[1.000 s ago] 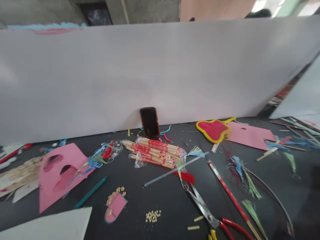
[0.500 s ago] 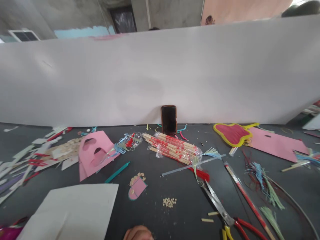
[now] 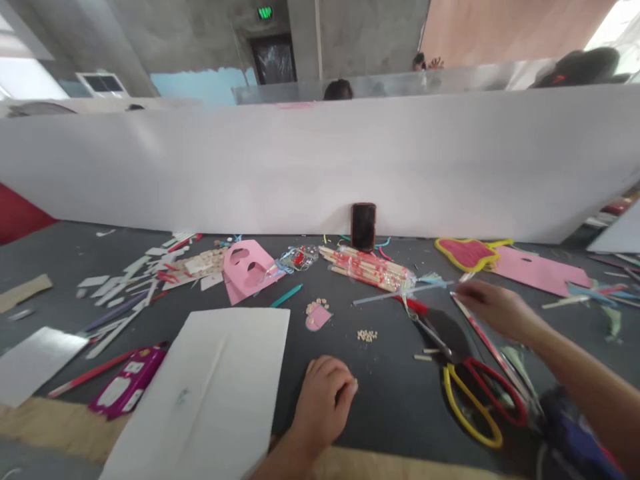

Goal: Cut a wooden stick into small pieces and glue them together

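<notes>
Two hands flank scissors [image 3: 474, 367] at near right, handles toward you, likely for easy reach: your left hand [image 3: 326, 398] curls closed; whether your right hand [image 3: 489, 305] grips anything, I cannot tell.

Soft, greyish daylight across the scene, and there's the bright stuff: windows [image 3: 30, 77] burning pale at upper left, more washed-out white up at top right! A milky sheen sits on the left of the white panel [image 3: 320, 160], and a faint shadow hugs the phone [image 3: 363, 227]. Down on the dark worktop [image 3: 395, 420], a deep, soft-edged shadow spreads left of the right hand [image 3: 487, 307], itself a touch smeared; the left hand [image 3: 325, 393] reads clearer. Background soft, fine detail mushy, and the wide lens stretches everything towards the edges!
</notes>
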`<state>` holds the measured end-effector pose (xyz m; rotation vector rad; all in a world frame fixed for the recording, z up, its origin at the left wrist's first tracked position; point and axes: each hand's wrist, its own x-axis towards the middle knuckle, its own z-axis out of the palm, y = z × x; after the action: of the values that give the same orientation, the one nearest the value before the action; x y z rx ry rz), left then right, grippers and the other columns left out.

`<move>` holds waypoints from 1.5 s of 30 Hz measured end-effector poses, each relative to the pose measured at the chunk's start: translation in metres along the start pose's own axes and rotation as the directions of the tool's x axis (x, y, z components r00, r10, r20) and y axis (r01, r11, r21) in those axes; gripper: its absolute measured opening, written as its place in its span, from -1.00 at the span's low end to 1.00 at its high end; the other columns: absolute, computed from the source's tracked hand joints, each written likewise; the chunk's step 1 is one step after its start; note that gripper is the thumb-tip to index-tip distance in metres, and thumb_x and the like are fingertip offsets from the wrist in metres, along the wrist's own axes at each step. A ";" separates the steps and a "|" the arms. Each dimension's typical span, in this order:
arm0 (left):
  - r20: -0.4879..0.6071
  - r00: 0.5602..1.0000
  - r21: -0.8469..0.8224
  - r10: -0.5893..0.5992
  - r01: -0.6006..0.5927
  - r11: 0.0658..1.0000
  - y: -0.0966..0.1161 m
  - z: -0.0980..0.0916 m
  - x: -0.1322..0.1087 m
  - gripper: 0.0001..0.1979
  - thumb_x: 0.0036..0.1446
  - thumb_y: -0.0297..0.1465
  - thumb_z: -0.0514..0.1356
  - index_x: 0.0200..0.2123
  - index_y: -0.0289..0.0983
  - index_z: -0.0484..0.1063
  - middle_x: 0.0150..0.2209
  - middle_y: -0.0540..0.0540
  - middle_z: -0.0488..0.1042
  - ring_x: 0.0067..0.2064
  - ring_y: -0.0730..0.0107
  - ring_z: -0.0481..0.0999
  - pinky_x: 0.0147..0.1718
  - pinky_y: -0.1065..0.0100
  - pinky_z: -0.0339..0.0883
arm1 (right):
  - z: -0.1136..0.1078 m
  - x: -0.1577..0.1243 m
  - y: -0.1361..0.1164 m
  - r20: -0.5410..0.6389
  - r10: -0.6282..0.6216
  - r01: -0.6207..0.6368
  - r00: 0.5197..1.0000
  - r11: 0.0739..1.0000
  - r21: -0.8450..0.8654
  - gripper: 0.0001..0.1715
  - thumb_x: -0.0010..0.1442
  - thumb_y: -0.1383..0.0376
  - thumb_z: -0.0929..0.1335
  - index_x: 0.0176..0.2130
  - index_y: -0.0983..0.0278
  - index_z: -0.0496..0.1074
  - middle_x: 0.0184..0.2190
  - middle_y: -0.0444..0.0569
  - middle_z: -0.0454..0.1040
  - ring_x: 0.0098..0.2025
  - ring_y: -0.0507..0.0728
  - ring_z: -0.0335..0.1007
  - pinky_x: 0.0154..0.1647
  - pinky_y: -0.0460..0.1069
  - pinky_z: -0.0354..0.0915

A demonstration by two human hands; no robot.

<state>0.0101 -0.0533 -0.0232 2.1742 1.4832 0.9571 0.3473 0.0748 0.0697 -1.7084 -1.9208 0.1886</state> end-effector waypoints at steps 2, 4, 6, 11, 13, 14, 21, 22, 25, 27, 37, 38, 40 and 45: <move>-0.014 1.000 -0.042 -0.023 0.022 0.999 0.003 -0.001 -0.002 -0.85 0.11 -0.49 0.17 -0.50 -0.26 0.43 -0.39 -0.07 0.50 -0.28 0.32 0.46 -0.24 0.24 0.29 | 0.034 -0.021 -0.032 0.218 -0.113 0.099 0.969 0.992 0.072 -0.91 0.14 0.37 0.38 -0.33 0.17 0.50 -0.43 -0.10 0.54 -0.43 0.04 0.43 -0.38 -0.07 0.34; -0.024 0.999 -0.088 -0.031 0.029 0.996 0.005 -0.005 -0.003 -0.87 0.09 -0.47 0.20 -0.50 -0.26 0.46 -0.37 -0.09 0.51 -0.27 0.31 0.46 -0.22 0.23 0.31 | 0.064 -0.040 -0.063 0.327 -0.193 0.157 0.925 0.979 0.132 -0.87 0.13 0.40 0.36 -0.28 0.20 0.48 -0.37 -0.13 0.54 -0.35 0.04 0.45 -0.31 -0.06 0.35; -0.030 0.999 -0.126 -0.015 0.011 0.992 0.007 -0.011 -0.005 -0.86 0.11 -0.45 0.20 -0.49 -0.26 0.48 -0.37 -0.10 0.52 -0.26 0.30 0.46 -0.21 0.23 0.33 | 0.086 -0.053 -0.087 0.375 -0.233 0.185 0.897 0.969 0.161 -0.90 0.19 0.36 0.34 -0.24 0.26 0.46 -0.31 -0.11 0.53 -0.29 0.04 0.45 -0.23 -0.02 0.36; -0.047 0.998 -0.153 0.030 -0.037 0.988 0.015 -0.032 -0.009 -0.79 0.19 -0.41 0.13 -0.45 -0.26 0.50 -0.38 -0.11 0.51 -0.26 0.30 0.45 -0.22 0.25 0.34 | 0.106 -0.062 -0.106 0.395 -0.216 0.175 0.893 0.975 0.137 -0.76 0.29 0.19 0.30 -0.19 0.32 0.42 -0.27 -0.07 0.48 -0.26 0.06 0.43 -0.19 0.07 0.37; -0.045 0.999 -0.166 0.018 -0.026 0.986 0.016 -0.037 -0.011 -0.80 0.20 -0.42 0.12 -0.44 -0.26 0.50 -0.37 -0.12 0.52 -0.25 0.29 0.45 -0.22 0.25 0.35 | 0.107 -0.062 -0.104 0.392 -0.197 0.161 0.899 0.979 0.122 -0.75 0.29 0.18 0.30 -0.16 0.32 0.42 -0.24 -0.06 0.47 -0.24 0.07 0.43 -0.17 0.08 0.38; -0.041 0.999 -0.176 0.009 -0.016 0.984 0.016 -0.038 -0.013 -0.80 0.20 -0.42 0.11 -0.43 -0.26 0.49 -0.36 -0.12 0.52 -0.24 0.29 0.45 -0.21 0.25 0.35 | 0.105 -0.062 -0.103 0.389 -0.187 0.153 0.902 0.981 0.117 -0.75 0.30 0.19 0.30 -0.15 0.32 0.42 -0.22 -0.05 0.47 -0.22 0.08 0.43 -0.16 0.09 0.38; -0.020 0.999 -0.237 -0.045 0.039 0.971 0.012 -0.037 -0.019 -0.83 0.19 -0.43 0.13 -0.40 -0.25 0.50 -0.32 -0.12 0.53 -0.21 0.30 0.46 -0.18 0.25 0.37 | 0.098 -0.068 -0.092 0.343 -0.031 0.023 0.939 0.999 0.026 -0.74 0.30 0.20 0.29 -0.09 0.30 0.40 -0.14 -0.02 0.45 -0.16 0.10 0.42 -0.13 0.11 0.37; -0.026 0.999 -0.238 -0.045 0.037 0.971 0.011 -0.037 -0.019 -0.84 0.18 -0.42 0.14 -0.40 -0.25 0.51 -0.32 -0.12 0.53 -0.21 0.30 0.46 -0.19 0.25 0.38 | 0.099 -0.070 -0.092 0.339 -0.014 0.010 0.941 1.000 0.014 -0.74 0.29 0.19 0.30 -0.10 0.30 0.40 -0.13 -0.01 0.45 -0.15 0.11 0.41 -0.11 0.12 0.36; -0.052 0.997 -0.246 -0.048 0.034 0.969 0.009 -0.039 -0.018 -0.86 0.17 -0.40 0.15 -0.38 -0.23 0.51 -0.31 -0.11 0.52 -0.21 0.30 0.46 -0.19 0.26 0.38 | 0.103 -0.076 -0.096 0.341 -0.002 -0.006 0.940 1.000 0.023 -0.74 0.28 0.18 0.31 -0.12 0.30 0.41 -0.13 -0.01 0.45 -0.14 0.11 0.41 -0.09 0.13 0.35; -0.071 0.995 -0.255 -0.065 0.045 0.966 0.008 -0.041 -0.018 -0.87 0.16 -0.39 0.17 -0.38 -0.23 0.51 -0.30 -0.11 0.52 -0.20 0.31 0.47 -0.19 0.27 0.39 | 0.103 -0.081 -0.103 0.319 0.001 -0.021 0.948 0.998 0.058 -0.74 0.28 0.17 0.30 -0.14 0.31 0.41 -0.16 -0.02 0.45 -0.16 0.11 0.40 -0.10 0.12 0.34; -0.065 0.998 -0.161 0.018 -0.029 0.986 0.015 -0.042 -0.015 -0.90 0.13 -0.45 0.20 -0.41 -0.23 0.50 -0.30 -0.09 0.52 -0.18 0.29 0.46 -0.15 0.24 0.37 | 0.078 -0.138 -0.167 0.403 -0.142 -0.023 0.904 0.926 0.378 -0.65 0.28 0.06 0.20 -0.28 0.22 0.41 -0.52 -0.19 0.41 -0.49 0.01 0.29 -0.53 -0.12 0.20; -0.062 0.997 -0.126 0.046 -0.054 0.991 0.017 -0.042 -0.015 -0.89 0.13 -0.47 0.20 -0.42 -0.23 0.50 -0.30 -0.09 0.53 -0.17 0.27 0.45 -0.14 0.22 0.36 | 0.079 -0.144 -0.172 0.398 -0.147 -0.018 0.905 0.924 0.382 -0.69 0.28 0.10 0.21 -0.31 0.22 0.40 -0.51 -0.19 0.42 -0.47 0.01 0.30 -0.51 -0.12 0.20; -0.053 0.993 -0.036 0.103 -0.105 0.994 0.021 -0.042 -0.017 -0.88 0.12 -0.49 0.19 -0.43 -0.23 0.50 -0.30 -0.09 0.54 -0.13 0.23 0.45 -0.10 0.17 0.32 | 0.081 -0.154 -0.178 0.372 -0.133 -0.014 0.919 0.930 0.368 -0.73 0.28 0.18 0.21 -0.36 0.22 0.37 -0.50 -0.18 0.42 -0.46 0.01 0.31 -0.47 -0.12 0.21; 0.023 0.988 0.128 0.150 -0.152 0.980 0.018 -0.052 -0.026 -0.77 0.14 -0.35 0.21 -0.56 -0.23 0.42 -0.49 -0.05 0.50 -0.14 0.15 0.47 -0.10 0.11 0.25 | 0.081 -0.162 -0.162 0.277 -0.032 -0.038 0.960 0.969 0.244 -0.78 0.30 0.24 0.22 -0.34 0.23 0.37 -0.50 -0.16 0.43 -0.46 0.01 0.32 -0.43 -0.10 0.23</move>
<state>-0.0195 -0.0884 0.0162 2.4105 1.4273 0.9146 0.1723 -0.0873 0.0255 -1.5831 -1.9933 0.6751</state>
